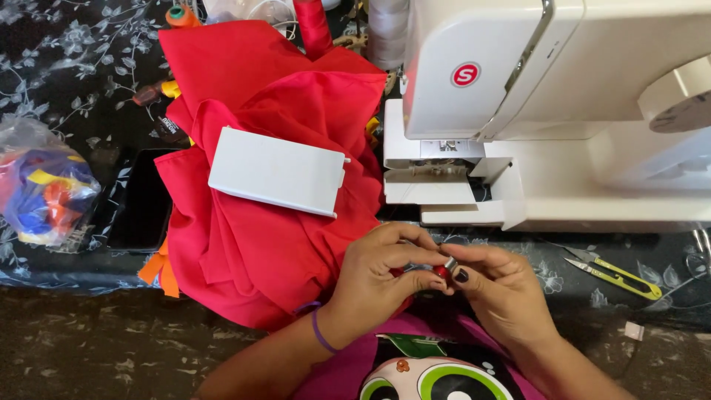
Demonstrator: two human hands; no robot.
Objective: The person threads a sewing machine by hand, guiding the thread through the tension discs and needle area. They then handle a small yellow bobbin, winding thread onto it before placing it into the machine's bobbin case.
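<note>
My left hand (381, 274) and my right hand (498, 285) meet just below the white sewing machine (548, 111). Together they pinch a small metal bobbin with red thread (446, 268) between thumbs and fingertips. A purple band circles my left wrist. To the left lies a heap of red cloth (259, 237), with the machine's white plastic cover plate (275, 171) resting on top of it. The machine's bobbin area (437, 174) stands uncovered.
Yellow-handled thread snips (615, 272) lie on the dark floral tablecloth at right. A clear bag of coloured scraps (44, 189) sits at left. Thread cones, one red (314, 26) and one grey (386, 30), stand behind the cloth. An orange strip (161, 270) hangs off the table edge.
</note>
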